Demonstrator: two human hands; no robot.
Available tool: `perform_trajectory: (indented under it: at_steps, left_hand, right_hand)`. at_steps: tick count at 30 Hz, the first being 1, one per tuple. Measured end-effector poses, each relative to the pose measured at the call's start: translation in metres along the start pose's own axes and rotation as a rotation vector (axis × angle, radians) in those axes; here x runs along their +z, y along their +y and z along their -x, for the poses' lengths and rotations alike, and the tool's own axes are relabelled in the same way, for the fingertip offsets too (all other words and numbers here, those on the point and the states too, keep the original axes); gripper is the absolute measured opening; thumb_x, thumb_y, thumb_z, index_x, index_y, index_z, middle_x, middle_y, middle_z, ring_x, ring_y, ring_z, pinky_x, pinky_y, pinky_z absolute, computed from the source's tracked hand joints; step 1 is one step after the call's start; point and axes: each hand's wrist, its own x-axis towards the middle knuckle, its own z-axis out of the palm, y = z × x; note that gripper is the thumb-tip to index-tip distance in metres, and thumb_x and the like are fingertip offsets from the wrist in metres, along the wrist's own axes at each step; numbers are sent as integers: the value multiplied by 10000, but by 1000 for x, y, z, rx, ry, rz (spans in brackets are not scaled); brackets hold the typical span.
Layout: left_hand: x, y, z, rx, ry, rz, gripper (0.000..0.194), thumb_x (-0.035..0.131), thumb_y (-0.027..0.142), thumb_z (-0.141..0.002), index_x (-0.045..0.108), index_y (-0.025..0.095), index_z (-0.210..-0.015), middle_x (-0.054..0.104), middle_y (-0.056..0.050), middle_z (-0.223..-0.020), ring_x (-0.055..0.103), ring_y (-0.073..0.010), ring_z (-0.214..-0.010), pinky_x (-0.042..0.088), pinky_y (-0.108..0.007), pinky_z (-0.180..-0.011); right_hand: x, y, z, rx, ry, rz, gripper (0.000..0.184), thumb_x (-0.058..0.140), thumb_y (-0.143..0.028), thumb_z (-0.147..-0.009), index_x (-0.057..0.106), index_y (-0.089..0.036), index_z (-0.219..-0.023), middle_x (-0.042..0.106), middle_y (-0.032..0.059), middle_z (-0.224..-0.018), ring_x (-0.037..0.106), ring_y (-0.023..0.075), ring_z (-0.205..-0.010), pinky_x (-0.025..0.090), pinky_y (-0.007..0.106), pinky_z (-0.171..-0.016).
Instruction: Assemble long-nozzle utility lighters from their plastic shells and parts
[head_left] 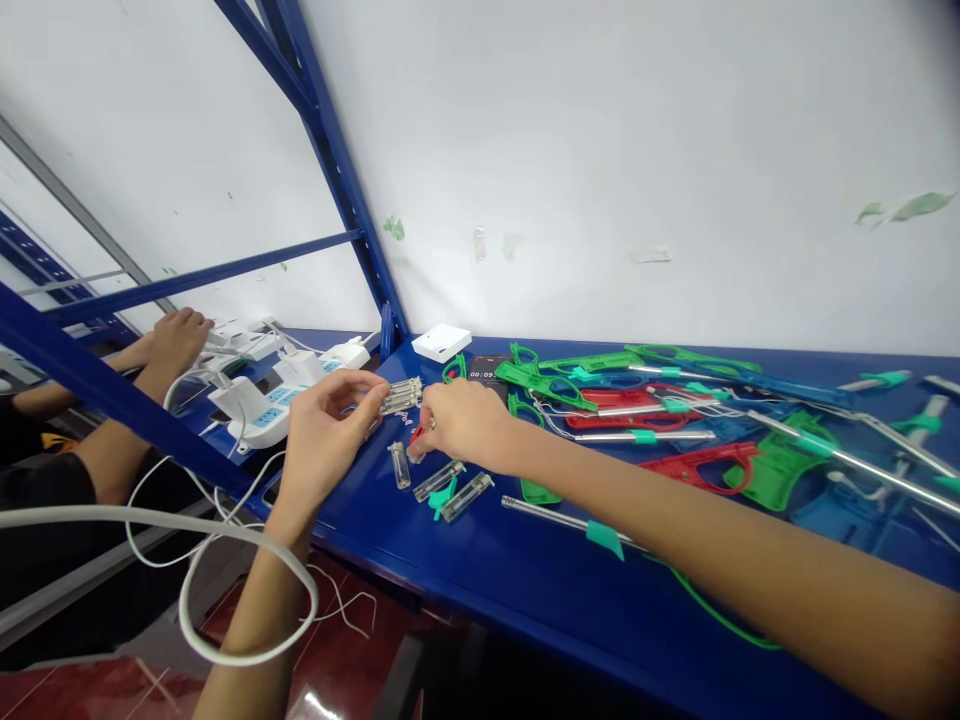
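Note:
My left hand (330, 430) is closed, thumb and fingertips together, beside several clear lighter tanks (405, 392); whether it grips one is unclear. My right hand (469, 425) reaches across the table with its fingertips pinched. A small red piece (415, 434) shows at those fingertips, but what they grip is mostly hidden. Just in front of the hands lie a clear lighter tank (400, 466), a second tank (439, 481) and a third tank (468, 497). A teal plastic piece (443, 498) lies among them.
Green handle shells (551, 382), red handle shells (709, 465) and metal lighter tubes (645, 437) are heaped at right. A white box (442, 342) and a dark timer (487, 370) stand behind. Power strips (262, 410), a looping white cable (187, 590) and another person's hand (178, 338) are left, past the blue frame.

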Motion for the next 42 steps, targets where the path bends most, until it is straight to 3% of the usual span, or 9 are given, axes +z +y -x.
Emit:
perform_trajectory:
  at_steps: [7,11,14,19,24,30,33,37,42]
  left_hand:
    - [19,32,18,9,87,193,258,759,417,-1091,741,159,-1098,699,21,-841,621,-110,-614,550,-238,-565]
    - [37,72,27,47,49,362,222,790,432,-1013,796,210,-1020,663,40,-640,582,-119,-497,502,-241,-480]
    - [51,107,30,73,-53,470,164,797,396,-982,808,234,-962,762,-11,-721,641,-141,-498,508,-252,-430]
    - [77,155,42,121,-182,634,84,778,273,-973,859,284,-953,811,-18,-779,717,-172,-557,600,-278,-472]
    - [98,178,61,131,-321,722,171,767,211,-951,908,304,-982,788,9,-684,713,-158,-535,634,-250,-516]
    - [116,178,73,-3,-390,754,49,867,236,-948,883,274,-975,847,22,-787,777,-118,-667,580,-122,-556]
    - [122,175,75,-8,-418,735,86,823,223,-973,887,262,-931,849,18,-797,777,-111,-697,583,-108,-597]
    - [124,173,75,-5,-424,712,146,785,206,-989,910,282,-990,833,29,-778,743,-91,-669,574,-92,-601]
    - [121,174,74,28,-412,667,176,790,193,-980,920,311,-982,809,46,-737,702,-70,-629,547,-67,-584]
  right_hand:
    - [-32,9,30,-1,-107,-331,356,750,-429,-1079,716,-195,-1345,736,105,-1349,749,251,-1112,663,467,-946]
    - [-55,26,77,-57,-8,-583,244,848,-429,-998,769,-199,-1024,797,26,-1039,750,194,-981,615,363,-926]
    - [-67,35,126,-30,80,-728,207,848,-427,-993,763,-244,-1042,816,-6,-1034,743,164,-963,574,289,-863]
    - [-52,41,206,5,116,-907,263,670,-535,-1116,711,-280,-1159,798,-2,-1044,743,153,-932,585,276,-820]
    - [-27,50,257,97,195,-1072,367,636,-630,-1113,701,-327,-1309,729,-11,-1022,674,147,-928,568,271,-887]
    - [-20,62,272,208,305,-988,425,554,-704,-1119,704,-306,-1130,609,-21,-916,564,147,-844,521,241,-815]
    - [-15,64,267,269,338,-866,452,543,-741,-1104,688,-322,-1193,598,-20,-900,572,151,-837,521,233,-779]
    - [-10,66,260,218,413,-743,356,548,-636,-1136,717,-328,-1190,633,-34,-862,573,127,-741,490,217,-664]
    - [-11,71,260,229,635,-529,220,638,-518,-1123,809,-383,-1154,738,-67,-858,616,97,-696,500,183,-622]
